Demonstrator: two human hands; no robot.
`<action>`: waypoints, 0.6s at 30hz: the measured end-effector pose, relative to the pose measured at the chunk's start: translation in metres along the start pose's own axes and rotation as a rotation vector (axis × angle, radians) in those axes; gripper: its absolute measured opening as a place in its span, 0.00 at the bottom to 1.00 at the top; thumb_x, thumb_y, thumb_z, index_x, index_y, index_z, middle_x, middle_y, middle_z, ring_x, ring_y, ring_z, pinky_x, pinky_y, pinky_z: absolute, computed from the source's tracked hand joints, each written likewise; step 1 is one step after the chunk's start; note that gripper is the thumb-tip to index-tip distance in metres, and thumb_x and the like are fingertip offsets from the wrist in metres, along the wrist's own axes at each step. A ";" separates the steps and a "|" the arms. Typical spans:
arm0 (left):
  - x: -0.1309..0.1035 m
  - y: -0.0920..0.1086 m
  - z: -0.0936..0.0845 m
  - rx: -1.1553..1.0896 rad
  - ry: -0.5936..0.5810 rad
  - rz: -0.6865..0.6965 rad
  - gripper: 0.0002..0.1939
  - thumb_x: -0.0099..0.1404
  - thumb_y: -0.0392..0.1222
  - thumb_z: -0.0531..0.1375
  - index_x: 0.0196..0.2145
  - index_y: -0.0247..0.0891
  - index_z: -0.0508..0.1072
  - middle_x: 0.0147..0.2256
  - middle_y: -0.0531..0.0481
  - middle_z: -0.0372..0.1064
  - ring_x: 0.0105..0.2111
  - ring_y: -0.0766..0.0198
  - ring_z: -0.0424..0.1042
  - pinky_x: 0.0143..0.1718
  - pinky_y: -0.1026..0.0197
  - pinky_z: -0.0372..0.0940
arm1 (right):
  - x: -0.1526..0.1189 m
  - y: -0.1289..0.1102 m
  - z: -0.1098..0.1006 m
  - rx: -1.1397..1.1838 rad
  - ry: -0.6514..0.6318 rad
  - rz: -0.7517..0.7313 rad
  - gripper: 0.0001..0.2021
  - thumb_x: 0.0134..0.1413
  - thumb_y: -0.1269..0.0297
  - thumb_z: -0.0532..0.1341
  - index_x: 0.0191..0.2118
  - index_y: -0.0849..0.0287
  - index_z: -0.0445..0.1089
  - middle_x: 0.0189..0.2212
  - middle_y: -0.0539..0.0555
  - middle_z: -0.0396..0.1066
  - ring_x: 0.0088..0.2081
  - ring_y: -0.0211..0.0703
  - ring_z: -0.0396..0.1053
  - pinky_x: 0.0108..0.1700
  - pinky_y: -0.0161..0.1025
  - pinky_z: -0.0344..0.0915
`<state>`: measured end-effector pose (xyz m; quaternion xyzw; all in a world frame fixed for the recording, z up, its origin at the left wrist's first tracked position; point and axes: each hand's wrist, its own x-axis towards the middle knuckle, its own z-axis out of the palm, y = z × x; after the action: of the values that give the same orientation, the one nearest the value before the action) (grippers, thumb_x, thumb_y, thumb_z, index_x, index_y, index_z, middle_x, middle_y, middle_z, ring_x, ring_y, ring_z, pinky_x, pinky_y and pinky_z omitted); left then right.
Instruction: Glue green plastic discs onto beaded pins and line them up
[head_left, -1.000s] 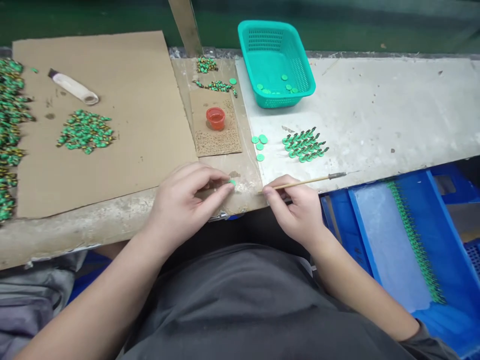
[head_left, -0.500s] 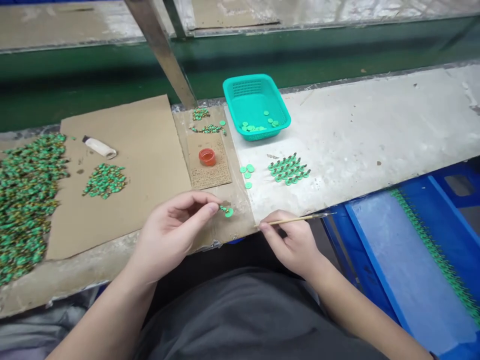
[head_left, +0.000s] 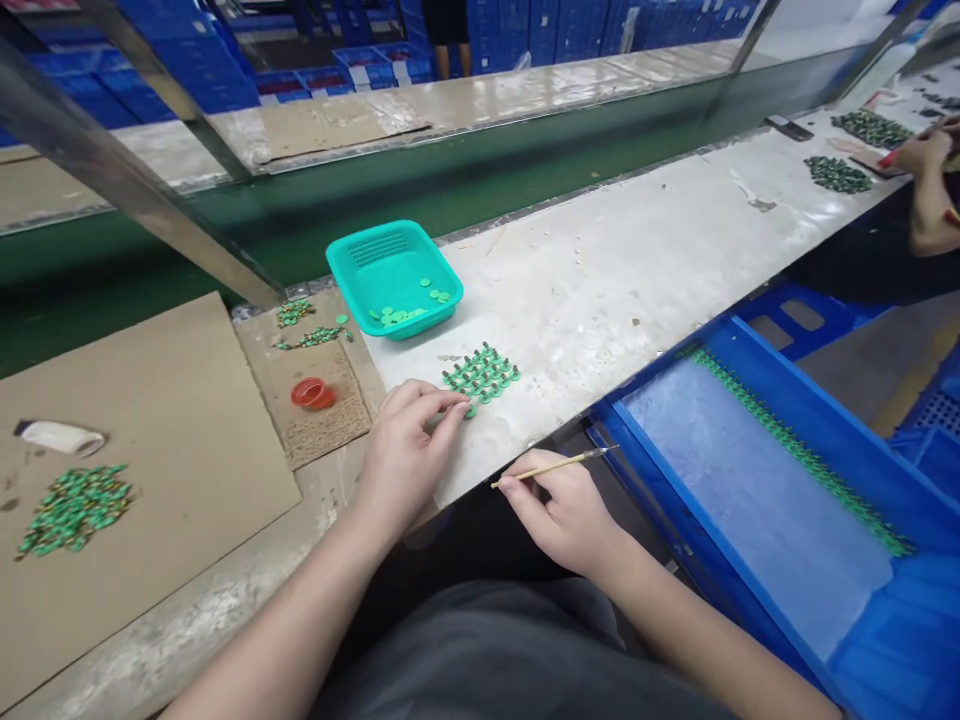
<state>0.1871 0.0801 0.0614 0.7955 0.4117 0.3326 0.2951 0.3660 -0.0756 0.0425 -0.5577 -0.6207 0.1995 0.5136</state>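
My left hand [head_left: 409, 440] pinches a small green disc piece [head_left: 470, 411] at the near left edge of a cluster of green discs with dark upright tips [head_left: 484, 370]. The fingertips partly hide the piece, so I cannot tell whether it touches the table. My right hand [head_left: 559, 505] is closed around a thin wooden-handled brush [head_left: 544, 469], its tip pointing right, just off the table's front edge. Left of my left hand, an orange-red cup [head_left: 312, 393] stands on a cardboard piece [head_left: 341, 425]. A turquoise basket [head_left: 454, 290] behind holds several plain green discs [head_left: 397, 316].
On the left cardboard [head_left: 195, 400] lie a pile of green-and-gold pieces [head_left: 75, 508] and a white tube [head_left: 60, 436]. A blue crate [head_left: 720, 540] with a row of green pieces [head_left: 802, 450] stands at lower right. Another person's hands [head_left: 926, 150] work at far right.
My left hand has moved right with the green disc piece, from the cardboard to the disc cluster. My view has swung right. My right hand still holds the brush.
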 end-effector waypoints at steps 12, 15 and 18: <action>-0.012 0.026 -0.015 -0.041 -0.014 -0.086 0.19 0.78 0.59 0.65 0.49 0.46 0.91 0.44 0.46 0.86 0.41 0.57 0.81 0.42 0.56 0.74 | 0.013 -0.002 -0.015 -0.091 -0.125 0.089 0.15 0.79 0.66 0.65 0.34 0.53 0.73 0.28 0.49 0.77 0.30 0.42 0.75 0.36 0.39 0.67; -0.031 0.046 -0.030 -0.111 -0.154 -0.130 0.20 0.76 0.63 0.67 0.47 0.46 0.91 0.44 0.46 0.88 0.41 0.55 0.86 0.41 0.58 0.78 | 0.026 -0.021 0.001 -0.201 -0.307 0.039 0.12 0.78 0.66 0.66 0.36 0.55 0.76 0.31 0.51 0.83 0.30 0.44 0.77 0.35 0.42 0.64; -0.046 0.050 -0.044 -0.180 -0.196 -0.198 0.24 0.75 0.68 0.68 0.37 0.45 0.89 0.37 0.46 0.85 0.37 0.56 0.84 0.39 0.60 0.78 | 0.036 -0.038 0.019 -0.299 -0.470 -0.007 0.11 0.80 0.63 0.66 0.40 0.57 0.80 0.36 0.55 0.88 0.32 0.47 0.81 0.35 0.44 0.64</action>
<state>0.1557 0.0255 0.1125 0.7501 0.4257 0.2583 0.4352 0.3363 -0.0482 0.0808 -0.5636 -0.7473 0.2277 0.2684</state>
